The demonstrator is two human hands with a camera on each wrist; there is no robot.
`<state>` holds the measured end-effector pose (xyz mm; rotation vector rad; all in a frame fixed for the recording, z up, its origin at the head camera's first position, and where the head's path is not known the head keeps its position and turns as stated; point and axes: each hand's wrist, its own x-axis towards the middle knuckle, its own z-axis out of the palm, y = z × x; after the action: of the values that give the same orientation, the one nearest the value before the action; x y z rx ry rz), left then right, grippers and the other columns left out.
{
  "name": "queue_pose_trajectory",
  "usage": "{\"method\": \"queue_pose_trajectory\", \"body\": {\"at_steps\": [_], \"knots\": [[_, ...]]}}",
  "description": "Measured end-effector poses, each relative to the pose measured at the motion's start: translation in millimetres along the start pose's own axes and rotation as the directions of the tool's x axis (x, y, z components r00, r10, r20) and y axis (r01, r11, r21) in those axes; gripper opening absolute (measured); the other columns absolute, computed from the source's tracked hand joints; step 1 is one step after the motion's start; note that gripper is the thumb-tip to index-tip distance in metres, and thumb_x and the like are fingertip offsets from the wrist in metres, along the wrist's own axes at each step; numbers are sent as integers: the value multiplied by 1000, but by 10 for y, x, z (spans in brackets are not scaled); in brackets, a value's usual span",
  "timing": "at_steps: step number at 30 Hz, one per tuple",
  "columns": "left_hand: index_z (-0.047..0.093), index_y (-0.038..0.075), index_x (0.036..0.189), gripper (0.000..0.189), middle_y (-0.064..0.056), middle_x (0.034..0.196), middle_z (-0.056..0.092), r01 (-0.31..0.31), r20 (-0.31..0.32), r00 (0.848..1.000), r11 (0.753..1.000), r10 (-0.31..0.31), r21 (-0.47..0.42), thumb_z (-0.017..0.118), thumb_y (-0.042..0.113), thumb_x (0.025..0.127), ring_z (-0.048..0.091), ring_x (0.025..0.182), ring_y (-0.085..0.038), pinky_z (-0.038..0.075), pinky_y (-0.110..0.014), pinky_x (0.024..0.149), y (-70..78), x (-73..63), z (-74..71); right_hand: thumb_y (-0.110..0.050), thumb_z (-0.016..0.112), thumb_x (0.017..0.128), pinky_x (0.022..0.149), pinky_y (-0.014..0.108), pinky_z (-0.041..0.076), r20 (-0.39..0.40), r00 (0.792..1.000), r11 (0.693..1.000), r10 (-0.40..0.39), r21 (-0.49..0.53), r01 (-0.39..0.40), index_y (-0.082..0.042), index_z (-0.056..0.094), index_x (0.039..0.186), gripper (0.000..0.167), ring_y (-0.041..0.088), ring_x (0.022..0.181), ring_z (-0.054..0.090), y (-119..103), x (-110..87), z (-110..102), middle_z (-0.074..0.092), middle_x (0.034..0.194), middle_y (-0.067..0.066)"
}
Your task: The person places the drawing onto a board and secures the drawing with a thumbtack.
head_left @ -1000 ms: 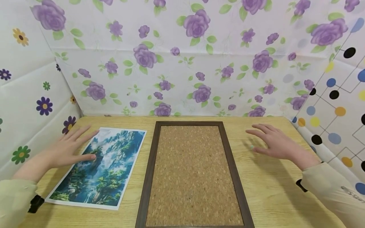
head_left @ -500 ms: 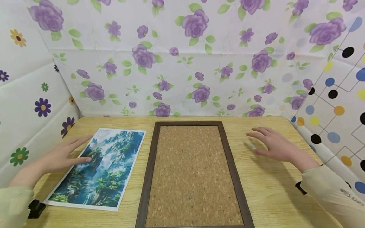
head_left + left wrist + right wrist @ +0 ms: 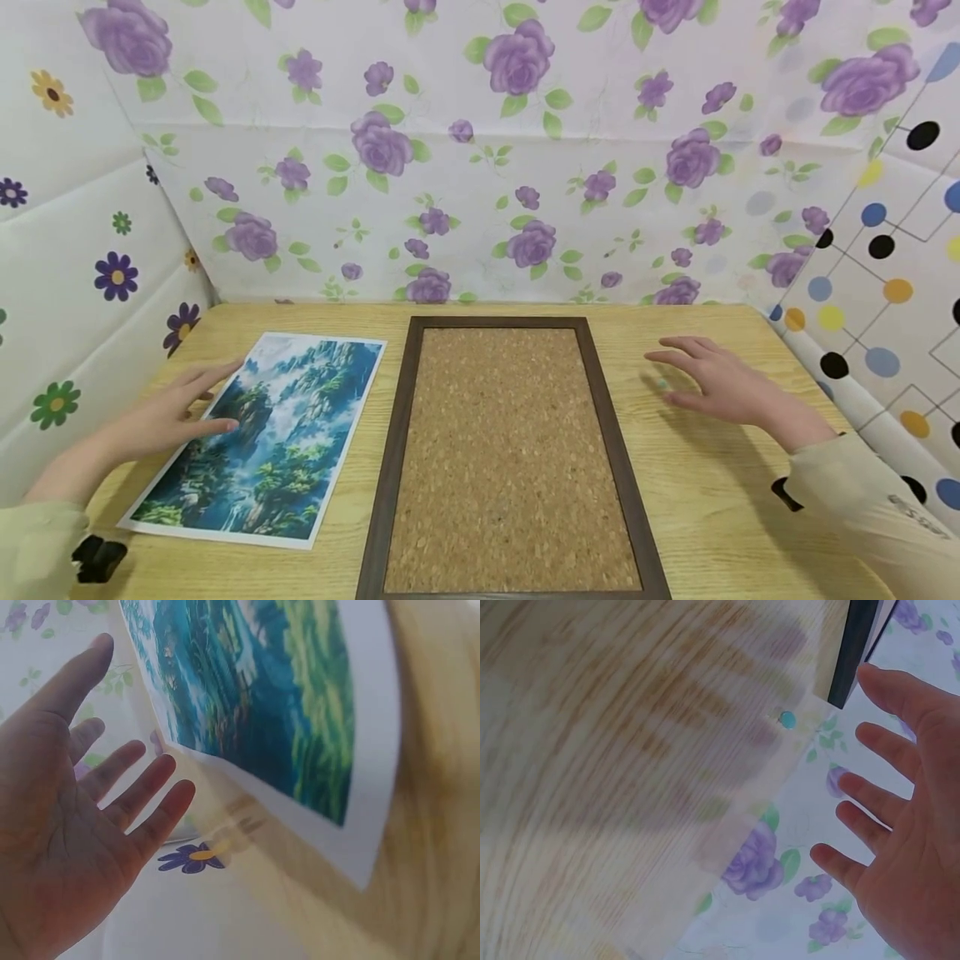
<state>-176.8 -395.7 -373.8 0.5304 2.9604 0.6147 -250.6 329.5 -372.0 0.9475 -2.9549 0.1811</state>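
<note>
In the head view a printed landscape picture [image 3: 292, 433] with misty blue-green mountains and a white border lies on the left of the table. My left hand [image 3: 161, 421] hovers at its left edge, thumb over the picture and fingers loosely bent. The left wrist view shows a gap between these fingers and the paper [image 3: 367, 750]. To the right of a brown-framed cork board [image 3: 510, 458], my right hand [image 3: 723, 387] hangs over the wood, holding nothing. A small teal pin-like piece [image 3: 787, 719] lies on the table just beyond its fingertips in the right wrist view.
The light wooden table [image 3: 330, 575] ends at a back wall sheet [image 3: 465, 192] with purple roses. Patterned sheets also stand at left and right. A strip of bare wood separates the picture from the cork board. Dark bands [image 3: 99, 558] sit under both sleeves.
My left hand has drawn back left and lower, its fingers coming from above the picture to its left edge and closer together. The right hand has barely shifted; picture and cork board stay put.
</note>
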Motion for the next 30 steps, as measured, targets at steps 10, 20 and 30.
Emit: {"method": "queue_pose_trajectory", "body": {"at_steps": [10, 20, 30], "knots": [[11, 7, 160, 97, -39, 138, 31, 35, 4, 999, 999, -35, -36, 74, 28, 89, 55, 106, -50, 55, -47, 71, -46, -55, 82, -22, 71, 91, 101, 63, 45, -28, 999, 999, -23, 23, 24, -14, 54, 142, 54, 44, 131, 47, 3, 80, 68, 50, 143, 20], [11, -6, 155, 103, -41, 125, 43, 126, 39, 991, 991, -127, 35, 76, 34, 86, 58, 99, -45, 54, -56, 73, -95, -73, 115, -19, 72, 91, 92, 55, 53, -41, 999, 994, -10, 110, 14, -13, 59, 136, 47, 35, 117, 58, 86, 86, 150, 60, 127, 12], [36, -23, 138, 87, -34, 110, 51, 178, 50, 982, 982, -181, 68, 77, 33, 85, 57, 93, -36, 53, -50, 75, -92, -50, 101, -18, 74, 89, 69, 27, 54, -28, 999, 978, 22, 208, -16, -9, 63, 129, 43, 15, 89, 59, 164, 69, 298, 61, 103, 3]]}}
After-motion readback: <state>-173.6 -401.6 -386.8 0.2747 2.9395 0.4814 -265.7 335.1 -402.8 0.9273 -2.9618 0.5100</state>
